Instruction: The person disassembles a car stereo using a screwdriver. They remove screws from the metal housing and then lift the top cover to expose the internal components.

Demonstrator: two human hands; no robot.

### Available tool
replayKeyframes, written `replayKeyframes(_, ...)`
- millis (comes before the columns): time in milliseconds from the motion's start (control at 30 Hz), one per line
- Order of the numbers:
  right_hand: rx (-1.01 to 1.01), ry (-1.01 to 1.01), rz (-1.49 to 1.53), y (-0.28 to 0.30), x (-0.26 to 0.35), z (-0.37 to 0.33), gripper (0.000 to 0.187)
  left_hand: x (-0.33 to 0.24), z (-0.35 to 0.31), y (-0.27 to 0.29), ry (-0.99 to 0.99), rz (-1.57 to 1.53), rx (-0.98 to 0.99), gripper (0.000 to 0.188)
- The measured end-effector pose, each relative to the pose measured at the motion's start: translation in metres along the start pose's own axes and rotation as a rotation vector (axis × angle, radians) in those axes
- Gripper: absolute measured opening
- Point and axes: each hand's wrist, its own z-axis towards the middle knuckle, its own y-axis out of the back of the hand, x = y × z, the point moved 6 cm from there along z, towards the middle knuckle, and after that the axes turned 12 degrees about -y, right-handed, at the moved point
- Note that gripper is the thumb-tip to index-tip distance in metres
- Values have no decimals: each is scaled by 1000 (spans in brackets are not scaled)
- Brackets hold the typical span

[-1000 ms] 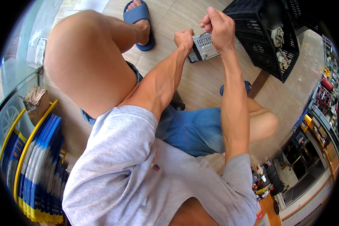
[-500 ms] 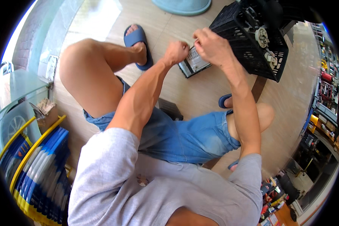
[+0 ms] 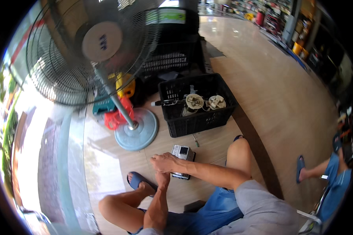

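Interior of what appears to be a workshop or repair shop, with daylit greenery at 9 o'clock. Indicators: densely stocked wares along the far side, between 1 and 2 o'clock; a black plastic crate of pale mechanical parts, just off centre toward 2 o'clock; a slotted metal unit at 6 o'clock; a slim green-ended tool at 5 o'clock; tiled floor.

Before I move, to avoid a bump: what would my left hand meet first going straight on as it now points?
Probably the right hand, which lies across the way of the left hand; the depth between them is hard to judge.
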Motion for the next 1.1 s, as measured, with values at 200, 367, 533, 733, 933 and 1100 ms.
replayKeyframes(200, 13, -52, 72, 5, -11, -5, 36, -1, 1, -11, 134, 220, 123, 29)
replayKeyframes(367, 2, -10, 103, 10, -7, -7, 34, 1, 2, -14, 169, 95, 117, 36)
replayKeyframes(533, 68, -87, 100, -6, -10, -6, 30, 12, -3, -26, 101, 241, 46, 20)
replayKeyframes(733, -60, 54, 140, 12, 9, -23, 30, 14, -16, -27, 159, -192, -122, 24)
replayKeyframes(933, -46, 4, 162, 11, 12, -21, 28, 32, -15, -24, 78, -384, -219, 26)
replayKeyframes(1100, 31, -83, 116, 2, -3, -20, 30, 1, -8, -23, 212, -275, -34, 31)
